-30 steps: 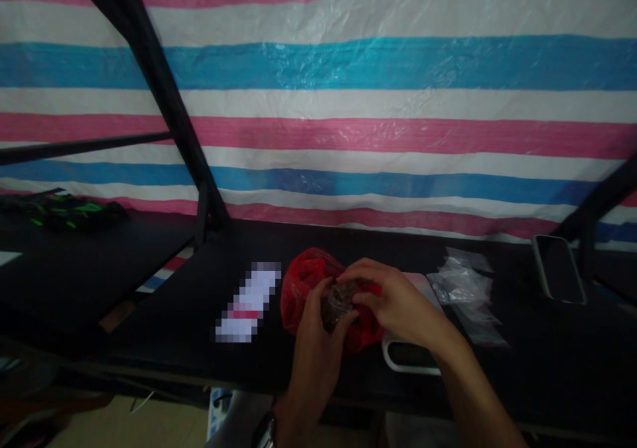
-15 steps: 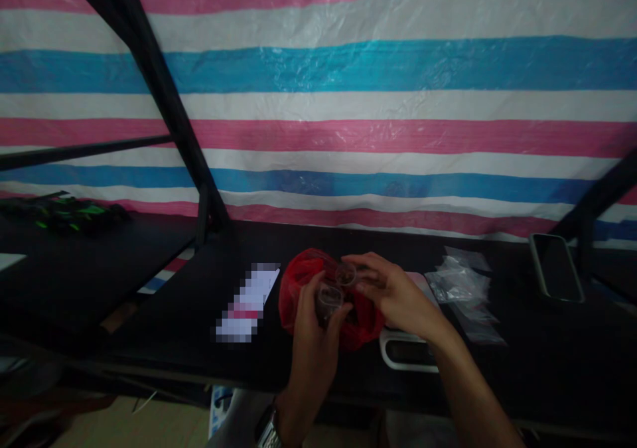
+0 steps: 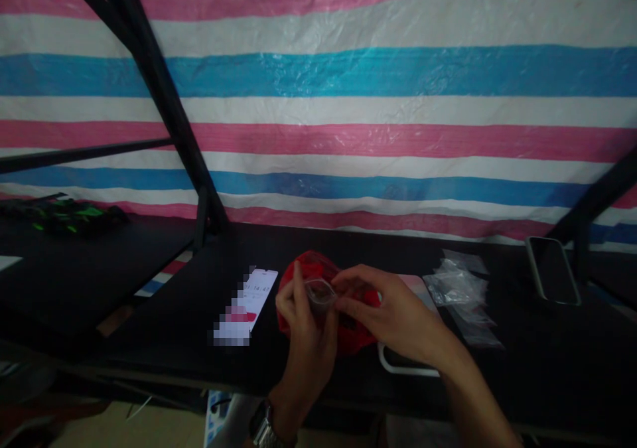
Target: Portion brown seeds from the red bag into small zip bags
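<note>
My left hand point(image 3: 307, 332) is closed around a small clear plastic bag point(image 3: 321, 294), whose mouth gapes upward. From the right, my right hand point(image 3: 398, 310) reaches to the bag's edge with its fingers pinched together. Whatever sits between those fingertips, bag edge or something small, I cannot make out. Both hands are over a red plastic bag point(image 3: 355, 343) that stands on the black table, its contents mostly hidden by them. Partly under my right forearm lies a white-rimmed kitchen scale point(image 3: 413, 368).
A lit phone point(image 3: 251, 302) lies left of the red bag. To the right are a pile of clear zip bags point(image 3: 460, 285) and a dark-screened phone point(image 3: 555, 272). Black metal posts point(image 3: 172, 113) rise at the left. A green-and-black object point(image 3: 74, 216) rests at far left.
My right hand has moved left and down onto the clear bag's edge. The small round clear cup at its fingertips no longer shows. The clear bag has shifted slightly left.
</note>
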A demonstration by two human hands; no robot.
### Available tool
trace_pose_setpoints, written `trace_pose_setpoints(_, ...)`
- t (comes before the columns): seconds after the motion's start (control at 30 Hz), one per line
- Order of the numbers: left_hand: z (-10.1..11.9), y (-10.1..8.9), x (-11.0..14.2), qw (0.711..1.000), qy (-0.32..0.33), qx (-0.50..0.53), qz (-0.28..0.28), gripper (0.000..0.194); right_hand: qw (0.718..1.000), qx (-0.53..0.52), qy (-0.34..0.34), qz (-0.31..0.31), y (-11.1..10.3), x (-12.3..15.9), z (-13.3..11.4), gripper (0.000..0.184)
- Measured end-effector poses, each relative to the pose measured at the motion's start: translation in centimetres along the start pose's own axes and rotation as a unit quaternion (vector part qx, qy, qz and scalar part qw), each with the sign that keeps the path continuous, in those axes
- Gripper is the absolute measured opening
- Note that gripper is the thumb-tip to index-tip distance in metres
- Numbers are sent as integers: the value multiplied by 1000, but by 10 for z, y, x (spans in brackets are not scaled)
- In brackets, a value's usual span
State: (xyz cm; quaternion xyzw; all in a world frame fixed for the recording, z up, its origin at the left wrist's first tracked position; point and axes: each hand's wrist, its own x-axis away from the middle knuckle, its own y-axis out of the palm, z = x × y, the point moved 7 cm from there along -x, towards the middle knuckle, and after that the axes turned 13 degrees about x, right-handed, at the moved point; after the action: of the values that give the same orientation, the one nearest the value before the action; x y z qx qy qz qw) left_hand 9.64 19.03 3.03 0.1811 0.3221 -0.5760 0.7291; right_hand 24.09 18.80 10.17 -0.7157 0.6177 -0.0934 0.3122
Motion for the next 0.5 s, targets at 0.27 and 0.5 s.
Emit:
trace_pose_setpoints(0.27, 55, 7, 18, 995, 97, -28, -15, 91, 993, 16, 64, 101, -48, 14, 32, 19)
trace_pose_setpoints(0.5, 58, 35, 55, 975, 124, -79, -168, 30, 952, 148, 214, 161, -107, 41, 113, 24)
